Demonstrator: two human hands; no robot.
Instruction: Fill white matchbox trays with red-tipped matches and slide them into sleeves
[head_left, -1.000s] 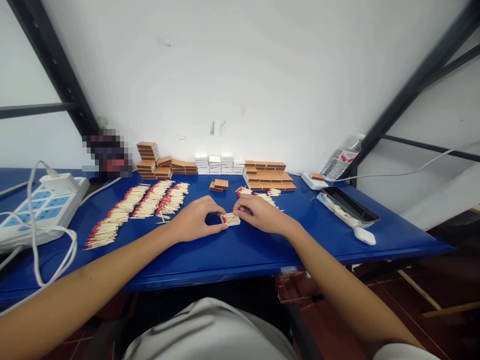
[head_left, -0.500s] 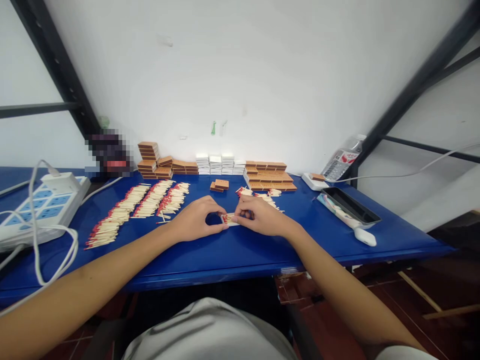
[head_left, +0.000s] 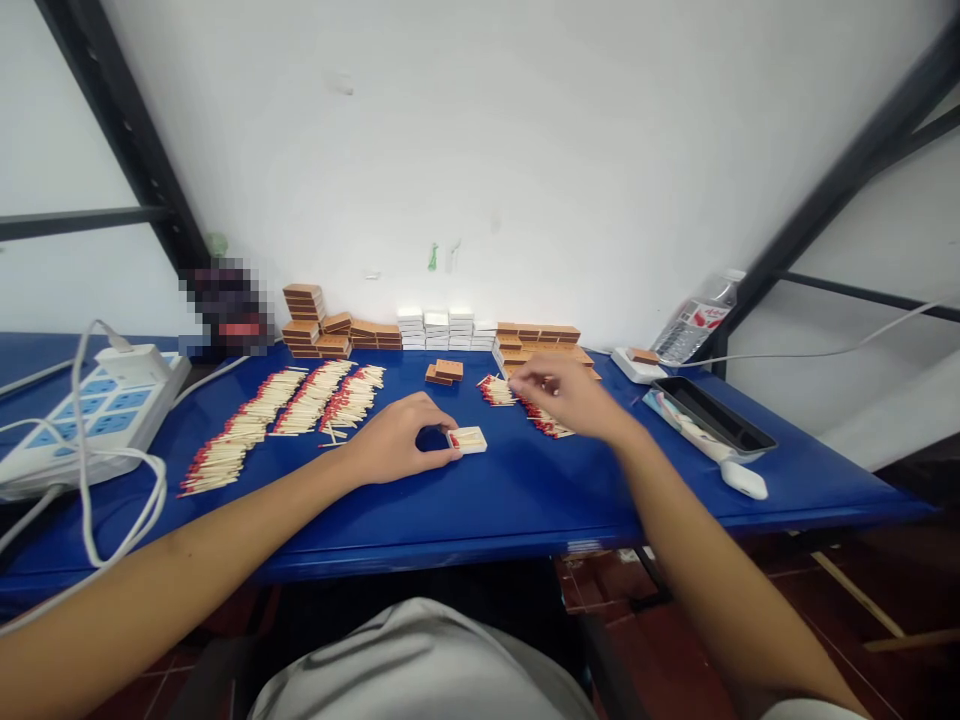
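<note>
My left hand (head_left: 401,440) rests on the table with thumb and forefinger closed on the left end of a small white matchbox tray (head_left: 476,438). Some red-tipped matches lie inside that tray. Farther right and back, my right hand (head_left: 562,390) is over a pile of loose matches (head_left: 551,428), its fingers bent and drawn together. Whether anything sits between those fingertips is too small to make out. A smaller heap of matches (head_left: 497,391) lies just left of the right fingertips. Two brown matchbox sleeves (head_left: 448,370) lie behind the tray.
Long rows of matches (head_left: 247,425) cover the table's left side. Along the wall stand stacked brown matchboxes (head_left: 304,325) and white trays (head_left: 436,328). A power strip (head_left: 97,410) with cables is at left; a bottle (head_left: 697,318) and a black tray (head_left: 712,412) are at right.
My right hand has left the matchbox tray and moved right and back to the loose matches. My left hand keeps its hold on the tray.
</note>
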